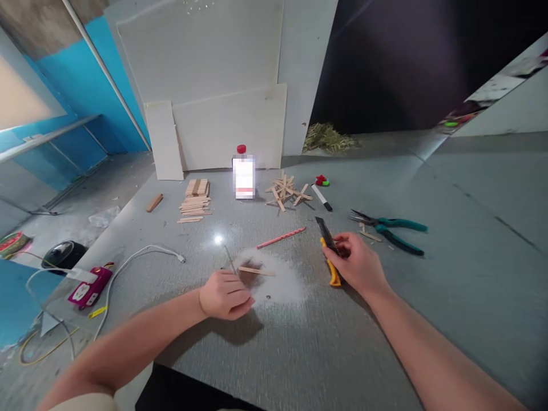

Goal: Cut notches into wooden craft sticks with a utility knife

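My right hand [359, 260] has its thumb and fingers around a yellow and black utility knife [332, 270], which lies at the tabletop with its dark end pointing away from me. To the left, my left hand [226, 294] is closed with curled fingers, low over the table; whatever is inside it, if anything, is hidden. Just beyond those fingers a single wooden craft stick [257, 271] lies on a pale, dusty patch. A pink pencil [281, 237] rests farther back, between the two hands. Green-handled long-nose pliers [391, 228] lie open to the right of the knife.
Stacked craft sticks [195, 201] lie at the back left, and a loose pile of sticks [286, 191] at the back centre. Between them stands a red-capped bottle [244, 177]. A marker [322, 197] lies farther right. A white cable [148, 249] and purple power adapter [89, 287] are left.
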Demonstrator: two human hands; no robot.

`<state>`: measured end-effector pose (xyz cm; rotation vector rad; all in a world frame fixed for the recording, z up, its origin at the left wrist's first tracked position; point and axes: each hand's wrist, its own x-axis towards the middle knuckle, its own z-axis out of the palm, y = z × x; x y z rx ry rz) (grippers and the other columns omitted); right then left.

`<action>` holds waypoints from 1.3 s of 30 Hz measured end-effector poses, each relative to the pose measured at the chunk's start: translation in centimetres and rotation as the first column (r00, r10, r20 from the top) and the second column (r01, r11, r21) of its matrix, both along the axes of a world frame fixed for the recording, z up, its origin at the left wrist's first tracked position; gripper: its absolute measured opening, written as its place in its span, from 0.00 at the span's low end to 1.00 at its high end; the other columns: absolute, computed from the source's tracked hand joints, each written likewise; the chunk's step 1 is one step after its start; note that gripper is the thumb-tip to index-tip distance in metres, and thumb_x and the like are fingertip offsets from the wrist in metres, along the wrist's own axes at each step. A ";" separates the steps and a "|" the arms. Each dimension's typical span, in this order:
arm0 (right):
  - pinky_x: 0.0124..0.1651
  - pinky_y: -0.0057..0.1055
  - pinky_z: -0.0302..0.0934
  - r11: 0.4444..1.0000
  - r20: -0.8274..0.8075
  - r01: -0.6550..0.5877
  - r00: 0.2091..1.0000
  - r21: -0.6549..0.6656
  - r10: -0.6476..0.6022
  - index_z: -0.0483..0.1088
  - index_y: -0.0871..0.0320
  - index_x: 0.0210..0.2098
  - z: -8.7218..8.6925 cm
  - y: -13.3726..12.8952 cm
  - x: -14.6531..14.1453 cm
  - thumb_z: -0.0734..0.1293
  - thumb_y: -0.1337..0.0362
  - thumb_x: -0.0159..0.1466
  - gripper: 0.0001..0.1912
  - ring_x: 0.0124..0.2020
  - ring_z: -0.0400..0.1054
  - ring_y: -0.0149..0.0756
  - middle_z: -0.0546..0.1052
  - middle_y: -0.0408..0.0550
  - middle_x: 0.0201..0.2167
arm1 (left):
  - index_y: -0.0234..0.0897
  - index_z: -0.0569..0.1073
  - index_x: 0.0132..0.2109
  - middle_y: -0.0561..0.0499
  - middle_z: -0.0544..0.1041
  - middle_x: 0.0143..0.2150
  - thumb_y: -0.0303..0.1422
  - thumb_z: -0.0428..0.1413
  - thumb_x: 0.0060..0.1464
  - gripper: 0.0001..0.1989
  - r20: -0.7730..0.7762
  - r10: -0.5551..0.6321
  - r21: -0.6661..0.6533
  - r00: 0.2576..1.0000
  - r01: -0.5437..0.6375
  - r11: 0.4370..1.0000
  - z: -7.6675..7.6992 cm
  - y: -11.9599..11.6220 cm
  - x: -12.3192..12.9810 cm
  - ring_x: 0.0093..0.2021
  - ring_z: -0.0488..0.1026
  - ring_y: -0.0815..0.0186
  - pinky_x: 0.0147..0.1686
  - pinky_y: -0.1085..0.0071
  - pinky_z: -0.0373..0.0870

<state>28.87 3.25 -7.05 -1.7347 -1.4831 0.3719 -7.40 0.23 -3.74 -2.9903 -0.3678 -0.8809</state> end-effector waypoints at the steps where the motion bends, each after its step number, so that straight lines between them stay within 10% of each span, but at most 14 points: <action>1: 0.38 0.39 0.64 1.000 0.000 -0.003 1.000 0.002 0.003 0.65 0.53 0.40 0.0 0.0 0.0 0.67 0.41 0.58 0.24 0.33 0.76 0.47 0.80 0.50 0.30 | 0.34 0.70 0.33 0.57 0.69 0.25 0.37 0.56 0.66 0.14 -0.008 0.016 0.001 1.000 -0.016 1.000 0.1 -1.6 -0.9 0.25 0.67 0.73 0.28 0.74 0.69; 8: 0.37 0.39 0.64 0.999 -0.003 -0.039 0.999 0.013 0.039 0.65 0.53 0.41 -0.1 -0.2 -0.5 0.68 0.42 0.57 0.24 0.31 0.75 0.45 0.80 0.50 0.30 | 0.46 0.75 0.33 0.58 0.76 0.26 0.38 0.59 0.57 0.05 -0.143 -0.187 0.012 0.972 0.191 0.982 2.7 -8.4 -5.9 0.24 0.71 0.74 0.21 0.77 0.65; 13: 0.36 0.37 0.64 0.998 -0.016 -0.046 0.999 0.031 0.046 0.66 0.54 0.43 -0.4 -0.3 -0.8 0.70 0.41 0.58 0.26 0.29 0.72 0.40 0.78 0.47 0.29 | 0.35 0.74 0.51 0.40 0.79 0.46 0.26 0.49 0.64 0.12 -0.189 0.308 -0.013 0.933 -0.316 0.949 3.7 -4.6 -7.0 0.42 0.77 0.61 0.39 0.63 0.77; 16: 0.36 0.36 0.64 0.999 -0.049 -0.035 0.998 0.033 0.036 0.66 0.57 0.46 -0.6 -0.3 -0.8 0.71 0.42 0.59 0.28 0.28 0.70 0.36 0.76 0.43 0.28 | 0.32 0.70 0.58 0.36 0.74 0.56 0.30 0.52 0.65 0.16 -0.255 0.400 -0.049 0.880 -0.425 0.904 3.2 -2.1 -4.6 0.51 0.76 0.56 0.47 0.59 0.76; 23: 0.31 0.31 0.68 0.994 -0.233 -0.110 0.966 0.017 0.111 0.67 0.60 0.52 -1.0 -0.5 -0.5 0.65 0.46 0.69 0.24 0.26 0.69 0.30 0.76 0.44 0.34 | 0.33 0.73 0.52 0.46 0.76 0.52 0.36 0.58 0.66 0.13 -0.357 0.270 -0.085 0.894 -0.319 0.944 0.8 2.3 1.6 0.50 0.76 0.61 0.50 0.58 0.77; 28: 0.27 0.34 0.67 0.992 -0.319 -0.122 0.939 0.033 0.126 0.58 0.53 0.58 -0.6 -0.7 -0.8 0.69 0.40 0.61 0.35 0.24 0.70 0.36 0.78 0.42 0.30 | 0.34 0.75 0.51 0.46 0.77 0.51 0.35 0.58 0.66 0.11 -0.333 0.182 -0.102 0.925 -0.227 0.968 -0.8 3.6 1.5 0.49 0.76 0.62 0.48 0.59 0.77; 39: 0.30 0.39 0.65 0.996 -0.501 0.067 0.865 0.064 -0.027 0.72 0.49 0.50 0.1 -0.9 -0.4 0.68 0.49 0.61 0.20 0.28 0.71 0.43 0.75 0.47 0.33 | 0.38 0.78 0.45 0.48 0.81 0.49 0.30 0.49 0.68 0.12 -0.273 0.096 -0.095 0.957 -0.126 0.987 -0.5 3.2 1.2 0.48 0.77 0.64 0.44 0.66 0.73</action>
